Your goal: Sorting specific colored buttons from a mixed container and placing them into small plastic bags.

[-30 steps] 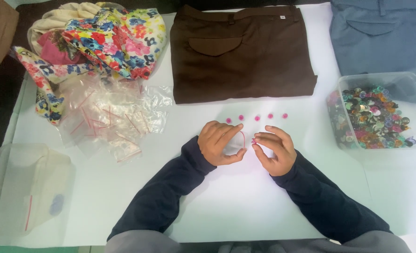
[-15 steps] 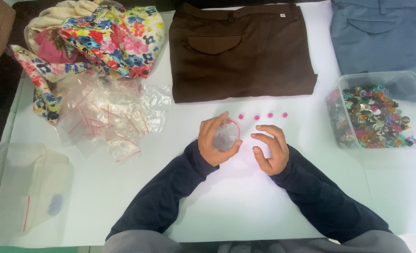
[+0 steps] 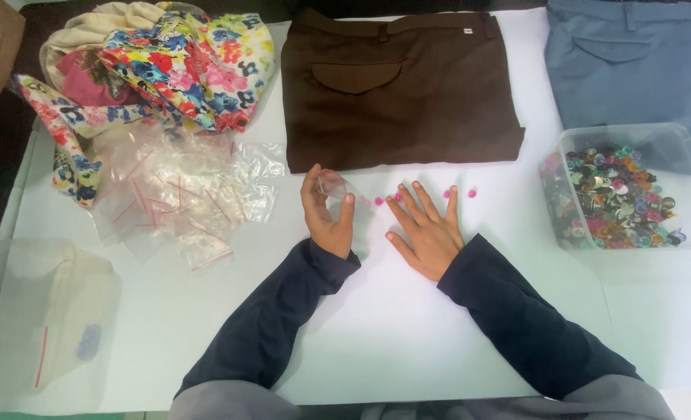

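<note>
Clear plastic: a small zip bag [image 3: 334, 187] sits in the left hand [image 3: 327, 214], pinched between thumb and fingertips, grip closed on it and lifted just off the white counter [image 3: 392, 327]. Right hand [image 3: 425, 229] lies flat, palm down, fingers spread, grip open and holding nothing. Pink buttons [image 3: 378, 201] lie in a loose row on the counter, two between the hands, just beside the bag, others by the right fingertips and just beyond them. Past both hands: folded brown trousers [image 3: 400, 85]. Well out from the right hand: a clear tub of mixed buttons [image 3: 617, 194], with folded blue trousers [image 3: 633, 62] behind it. Out from the left grip: a heap of empty zip bags [image 3: 178, 198], then floral fabric [image 3: 166, 62]. Near corner on the left: a larger bagged pale cloth [image 3: 38, 311].
</note>
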